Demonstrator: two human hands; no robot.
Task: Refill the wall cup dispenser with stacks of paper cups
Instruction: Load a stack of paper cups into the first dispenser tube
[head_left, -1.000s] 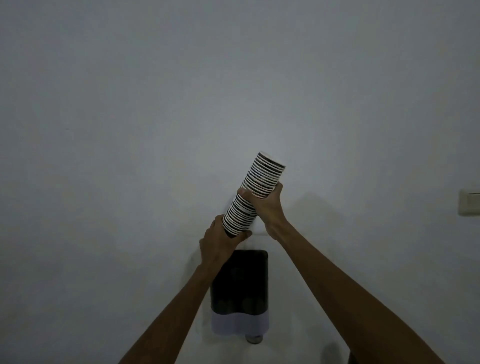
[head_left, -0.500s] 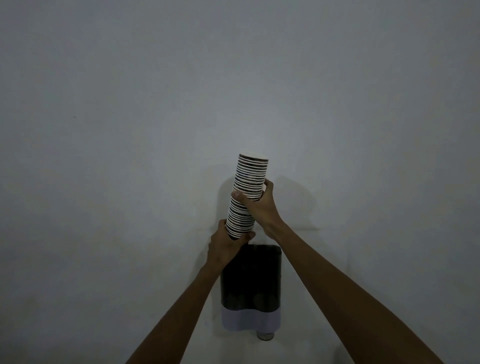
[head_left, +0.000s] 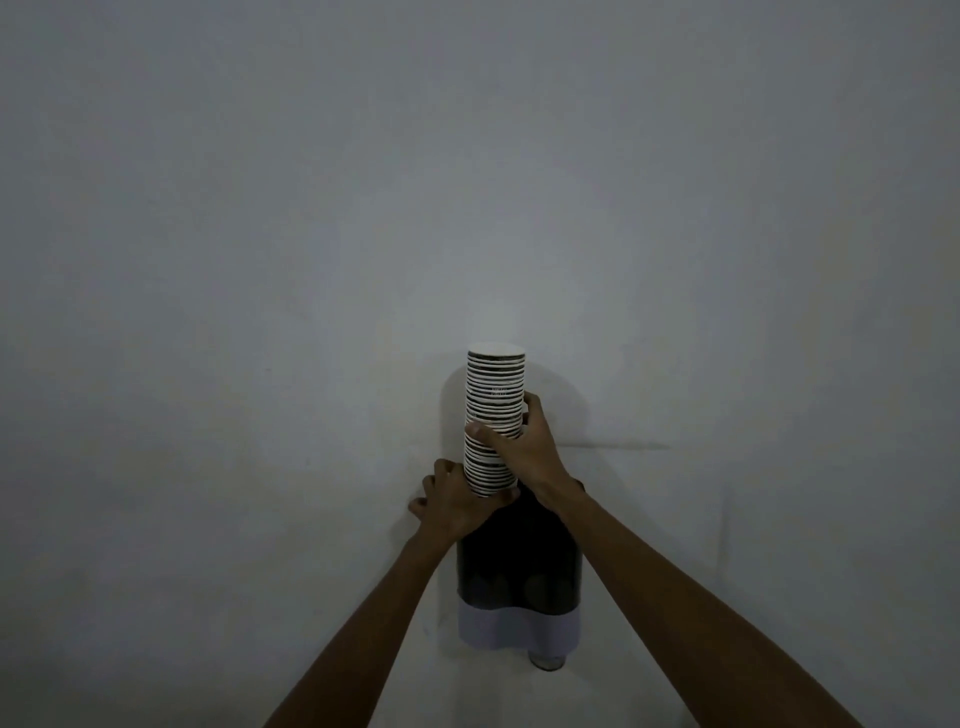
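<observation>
Grey wall (head_left: 260, 260): one plain surface fills the view; the scene is dim.
Left hand (head_left: 457, 506): one; fingers curled under the lower end of the cup stack, thumb pressed against its base, two fingertips resting on the wall to the left.
Cup stack (head_left: 493, 415): one column of nested paper cups, upright, rims downward and a white base on top; individual cups too many and too fine to count; its lower end sits just above the dispenser's top.
Right hand (head_left: 524, 447): one; thumb and fingers closed around the middle of the stack.
Dispenser (head_left: 519, 577): one, wall-mounted, dark upper body, pale lower band; one cup end (head_left: 545, 664) shows beneath its right side.
</observation>
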